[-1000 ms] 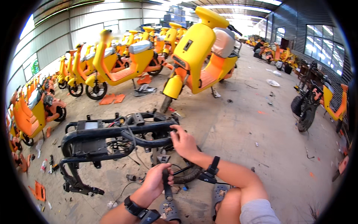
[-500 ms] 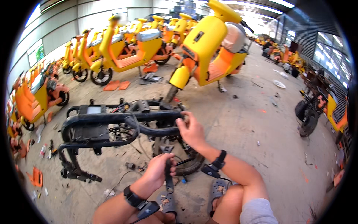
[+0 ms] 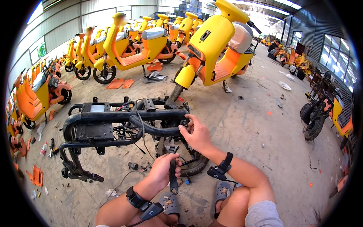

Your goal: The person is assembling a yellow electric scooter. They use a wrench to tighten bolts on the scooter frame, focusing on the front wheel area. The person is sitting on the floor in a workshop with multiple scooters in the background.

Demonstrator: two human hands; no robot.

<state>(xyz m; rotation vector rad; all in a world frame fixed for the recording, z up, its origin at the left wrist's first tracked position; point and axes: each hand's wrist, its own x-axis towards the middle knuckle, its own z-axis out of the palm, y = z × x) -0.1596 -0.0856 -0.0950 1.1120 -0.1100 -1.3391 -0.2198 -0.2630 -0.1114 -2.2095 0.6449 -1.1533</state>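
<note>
Stripped black scooter frame [image 3: 113, 126] lying on its side on the concrete floor [image 3: 264, 125], bare tubes, loose wires dangling, no panels, no seat, so most of the teardown looks done. Left hand [image 3: 164, 170] wrapped around the handle of an adjustable wrench [image 3: 173, 166], fingers curled shut on it, jaw end up near the frame's right-hand tubes. Right hand [image 3: 196, 134] up against the frame's right end, fingertips pinching a small dark fitting there; exactly what it is, too small to tell. Small wheel [image 3: 194, 164] just below that hand, tucked under the frame end and apparently not yet off. Judging by that: bodywork gone, hardware at this end under way, wheel and wiring left. A loose dark cylinder part [image 3: 133, 165] on the floor near the wrench, orange plastic bits [image 3: 36, 176] at the near left. Both feet in grey clogs [image 3: 168, 202] at the near edge. Far behind, rows of intact yellow scooters [image 3: 215, 45], another stripped black one [image 3: 315, 115] at the right.
</note>
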